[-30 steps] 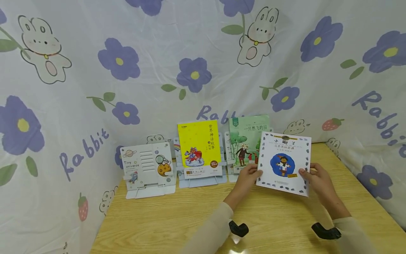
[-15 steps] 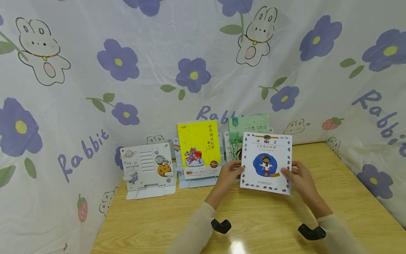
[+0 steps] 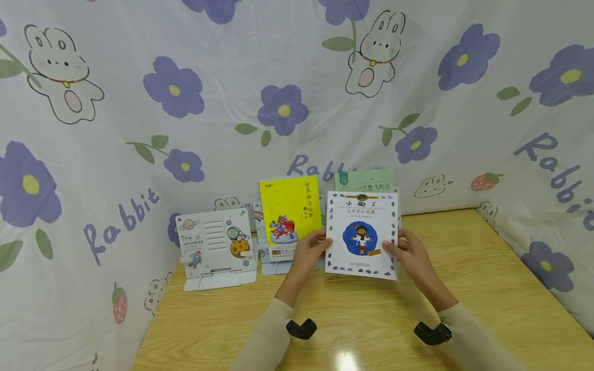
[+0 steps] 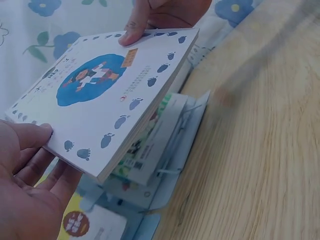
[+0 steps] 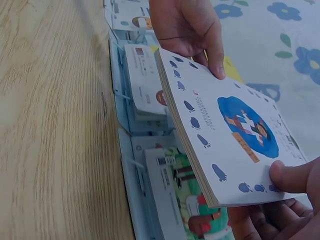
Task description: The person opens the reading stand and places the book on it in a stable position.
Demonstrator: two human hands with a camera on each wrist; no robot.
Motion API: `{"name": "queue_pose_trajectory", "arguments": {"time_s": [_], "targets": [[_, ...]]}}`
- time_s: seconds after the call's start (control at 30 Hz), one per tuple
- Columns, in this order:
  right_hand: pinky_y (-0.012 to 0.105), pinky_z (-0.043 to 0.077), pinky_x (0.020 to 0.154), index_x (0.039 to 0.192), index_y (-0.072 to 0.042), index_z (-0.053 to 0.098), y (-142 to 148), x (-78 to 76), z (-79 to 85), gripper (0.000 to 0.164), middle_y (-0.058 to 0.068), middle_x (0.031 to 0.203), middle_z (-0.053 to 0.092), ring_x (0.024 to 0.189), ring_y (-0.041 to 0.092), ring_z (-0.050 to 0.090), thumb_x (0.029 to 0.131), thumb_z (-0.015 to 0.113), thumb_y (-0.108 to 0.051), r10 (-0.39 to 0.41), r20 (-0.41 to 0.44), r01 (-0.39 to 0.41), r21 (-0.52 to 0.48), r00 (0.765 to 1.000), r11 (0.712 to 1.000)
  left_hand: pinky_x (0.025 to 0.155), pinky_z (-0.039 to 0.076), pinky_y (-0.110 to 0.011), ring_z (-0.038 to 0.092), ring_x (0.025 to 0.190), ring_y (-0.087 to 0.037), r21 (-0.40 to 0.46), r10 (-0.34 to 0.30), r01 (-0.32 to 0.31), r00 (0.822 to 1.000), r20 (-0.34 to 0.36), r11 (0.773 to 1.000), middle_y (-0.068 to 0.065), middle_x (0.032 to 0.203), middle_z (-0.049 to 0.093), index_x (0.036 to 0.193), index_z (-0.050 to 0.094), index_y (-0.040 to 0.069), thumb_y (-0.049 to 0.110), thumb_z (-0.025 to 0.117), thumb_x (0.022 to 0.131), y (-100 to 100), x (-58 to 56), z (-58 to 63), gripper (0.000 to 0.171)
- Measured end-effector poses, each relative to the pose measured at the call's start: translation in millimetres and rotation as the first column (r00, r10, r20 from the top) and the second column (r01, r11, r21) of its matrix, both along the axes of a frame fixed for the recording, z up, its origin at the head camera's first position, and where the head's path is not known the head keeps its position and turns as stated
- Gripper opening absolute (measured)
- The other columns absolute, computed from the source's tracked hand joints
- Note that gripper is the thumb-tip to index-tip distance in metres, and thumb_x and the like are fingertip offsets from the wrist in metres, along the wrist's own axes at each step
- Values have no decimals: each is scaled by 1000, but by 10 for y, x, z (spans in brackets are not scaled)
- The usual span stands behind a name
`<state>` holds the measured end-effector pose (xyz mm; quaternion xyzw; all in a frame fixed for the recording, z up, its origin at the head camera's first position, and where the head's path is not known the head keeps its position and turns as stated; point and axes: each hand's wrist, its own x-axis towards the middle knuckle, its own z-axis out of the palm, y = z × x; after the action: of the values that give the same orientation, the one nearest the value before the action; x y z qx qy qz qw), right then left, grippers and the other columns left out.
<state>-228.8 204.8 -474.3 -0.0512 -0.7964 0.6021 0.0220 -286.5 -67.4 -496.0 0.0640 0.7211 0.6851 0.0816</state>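
Both hands hold a white book (image 3: pixel 362 211) whose cover has a blue round picture and a border of small footprints. My left hand (image 3: pixel 307 252) grips its left edge, thumb on the cover and fingers beneath, as the left wrist view shows. On the opposite edge my right hand (image 3: pixel 410 252) pinches it the same way. The book is held up off the table, in front of a green book (image 3: pixel 364 179), hiding most of it. A yellow book (image 3: pixel 290 208) leans on a bookstand just behind my left hand, which overlaps its lower right corner.
A white bookstand (image 3: pixel 215 242) with space drawings stands at the left, bearing no book. The wooden table (image 3: pixel 209 330) runs toward me. Behind everything hangs a white cloth (image 3: pixel 232 62) printed with flowers and rabbits.
Both hands have carried the white book to the left, from the right side of the green book to in front of it. The green and yellow books stay in place.
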Motion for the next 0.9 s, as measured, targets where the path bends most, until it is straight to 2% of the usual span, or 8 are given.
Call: {"name": "queue_pose_trajectory", "arguments": {"time_s": [0.27, 0.4, 0.6, 0.77, 0.9], "targets": [[28, 62, 75, 131, 3, 51, -234, -66, 17, 36, 30, 125, 74, 96, 19, 78, 107, 66, -19, 103, -72, -106, -36, 992, 994, 95, 61, -30, 70, 106, -17, -9, 36, -37, 999, -12, 999, -11, 126, 70, 136, 71, 12, 27, 73, 103, -327, -12, 42, 36], [28, 61, 73, 128, 3, 52, -321, -97, 21, 33, 30, 122, 75, 93, 16, 77, 107, 67, -17, 138, -103, -142, -41, 985, 989, 96, 62, -31, 70, 107, -18, -14, 47, -47, 998, -34, 999, -12, 127, 69, 137, 70, 11, 26, 72, 104, -459, -14, 55, 37], [28, 61, 75, 133, 3, 53, -430, -163, 23, 35, 27, 117, 76, 94, 16, 76, 107, 66, -16, 177, -139, -181, -16, 974, 983, 94, 61, -29, 70, 106, -16, -14, 78, -79, 996, -42, 997, -10, 124, 70, 135, 71, 11, 24, 71, 105, -593, 6, 85, 34], [31, 61, 74, 129, 2, 53, -509, -212, 41, 32, 26, 116, 78, 94, 23, 77, 108, 66, -18, 207, -143, -210, -8, 968, 978, 92, 62, -28, 70, 103, -16, 3, 115, -115, 993, -34, 993, -10, 124, 68, 137, 70, 9, 23, 71, 104, -681, 1, 97, 36], [32, 61, 75, 130, 0, 54, -562, -255, 51, 32, 24, 114, 78, 93, 23, 76, 107, 66, -19, 220, -144, -219, 25, 965, 975, 92, 62, -29, 70, 105, -17, 9, 135, -135, 991, -22, 991, -11, 125, 68, 138, 69, 9, 22, 72, 104, -754, -6, 116, 37]]}}
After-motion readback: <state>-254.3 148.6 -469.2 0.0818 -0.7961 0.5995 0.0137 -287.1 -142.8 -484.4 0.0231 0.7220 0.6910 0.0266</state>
